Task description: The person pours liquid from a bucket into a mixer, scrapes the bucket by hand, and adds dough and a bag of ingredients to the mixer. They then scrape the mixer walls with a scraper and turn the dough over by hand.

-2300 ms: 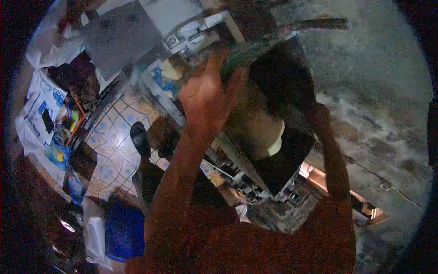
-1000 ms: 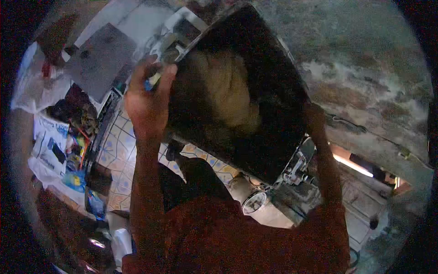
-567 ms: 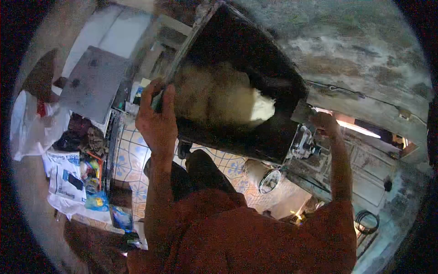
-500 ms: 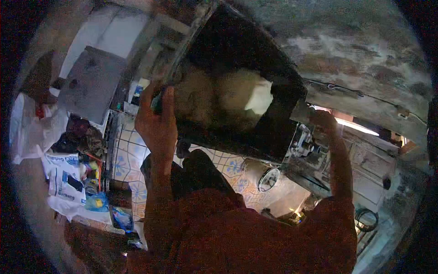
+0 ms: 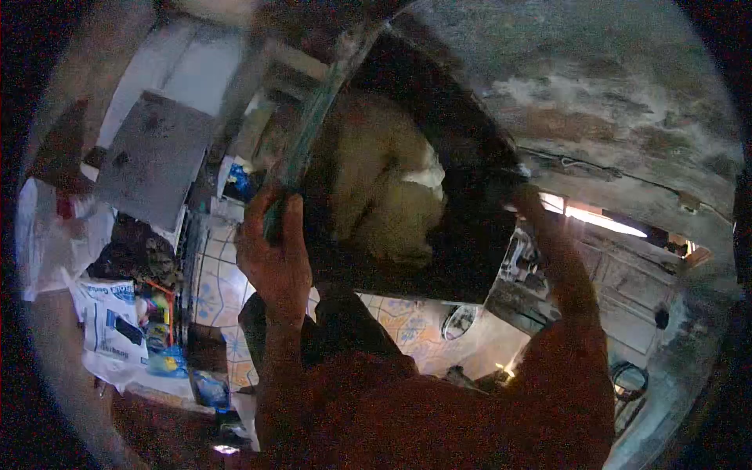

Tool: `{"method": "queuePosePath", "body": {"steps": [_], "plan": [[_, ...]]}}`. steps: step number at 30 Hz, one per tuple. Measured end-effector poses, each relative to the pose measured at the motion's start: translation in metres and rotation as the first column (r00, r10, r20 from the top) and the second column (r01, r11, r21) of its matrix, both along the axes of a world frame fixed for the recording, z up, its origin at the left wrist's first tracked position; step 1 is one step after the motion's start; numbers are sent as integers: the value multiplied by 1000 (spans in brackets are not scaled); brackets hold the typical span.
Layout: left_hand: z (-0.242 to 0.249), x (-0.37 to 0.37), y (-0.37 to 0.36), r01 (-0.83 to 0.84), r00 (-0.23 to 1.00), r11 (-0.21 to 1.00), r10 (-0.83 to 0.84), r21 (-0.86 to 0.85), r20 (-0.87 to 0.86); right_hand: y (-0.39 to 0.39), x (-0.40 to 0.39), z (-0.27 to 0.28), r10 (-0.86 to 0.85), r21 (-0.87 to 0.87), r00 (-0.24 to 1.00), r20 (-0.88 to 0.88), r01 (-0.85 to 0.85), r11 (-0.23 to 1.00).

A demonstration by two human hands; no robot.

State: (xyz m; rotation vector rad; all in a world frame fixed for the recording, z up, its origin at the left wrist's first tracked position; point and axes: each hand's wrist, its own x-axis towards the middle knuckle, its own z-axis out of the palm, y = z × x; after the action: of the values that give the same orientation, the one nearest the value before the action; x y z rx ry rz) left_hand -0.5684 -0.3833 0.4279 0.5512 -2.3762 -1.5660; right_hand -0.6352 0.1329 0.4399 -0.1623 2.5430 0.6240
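A large dark, square-sided tray or shallow box [image 5: 478, 235] is tilted up in front of me. Its left rim [image 5: 319, 110] looks worn and greenish. Inside lies a pale beige mass [image 5: 384, 180] with a whiter patch near its right side; what it is made of is too dim to tell. My left hand [image 5: 274, 254] is closed around the lower left rim, thumb and fingers on either side. At the right corner my right hand [image 5: 531, 207] grips the tray, its fingers dark and partly hidden.
Behind the tray is a stained wall [image 5: 595, 94] with a cable along it. Below lies a patterned tile floor [image 5: 407, 317] with a round white-rimmed object [image 5: 460, 321]. To the left are a grey panel [image 5: 157, 157] and a white printed bag [image 5: 113, 325]. A coiled ring [image 5: 629, 380] hangs right.
The tray has shifted slightly down. The pale mass inside has changed shape, with its white patch now farther left. My right hand has moved a little left with the tray's corner.
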Motion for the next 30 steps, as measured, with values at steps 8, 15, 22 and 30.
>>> {"method": "queuePosePath", "body": {"steps": [8, 15, 22, 30], "plan": [[6, -2, 6, -31, 1000, 996, 31, 79, 6, 20, 5, -46, 85, -71, 985, -151, -96, 993], [4, 4, 5, -11, 1000, 993, 9, 114, 17, -68, 19, 115, -219, 208, 921, 322, 157, 965], [2, 1, -6, 41, 998, 996, -44, 73, 33, 30, 123, -58, -24, -115, 988, 152, 42, 992], [-5, -3, -2, 21, 1000, 999, -22, 32, 13, -15, 161, 61, 244, -188, 933, 263, -199, 962]]}}
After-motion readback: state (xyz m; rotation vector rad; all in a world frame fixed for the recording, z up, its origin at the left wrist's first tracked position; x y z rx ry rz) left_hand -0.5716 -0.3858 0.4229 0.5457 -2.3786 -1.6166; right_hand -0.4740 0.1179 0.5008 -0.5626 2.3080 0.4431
